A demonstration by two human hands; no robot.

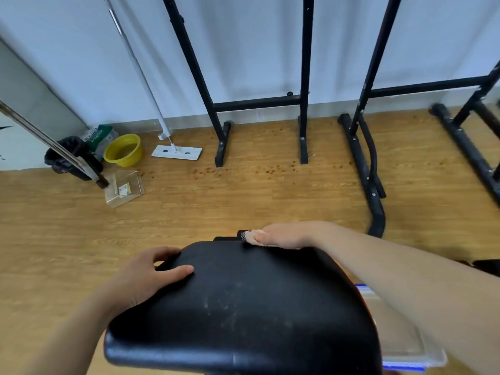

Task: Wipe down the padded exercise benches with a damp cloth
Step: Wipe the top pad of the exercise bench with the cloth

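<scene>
A black padded bench (243, 307) fills the lower centre of the frame. The left hand (146, 274) grips its far left corner, thumb on top and fingers curled over the edge. The right hand (286, 235) lies flat on a cloth (250, 236) at the bench's far edge. In the upper left of the frame, a yellow basin (123, 150), a mop (177, 152) and a black bin (73, 158) stand on the wooden floor (243, 198).

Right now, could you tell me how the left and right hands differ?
The left hand grips the bench pad, fingers curled round its edge; the right hand lies flat at its far end. The left hand holds no cloth; the right hand presses a cloth. Both touch the pad.
</scene>
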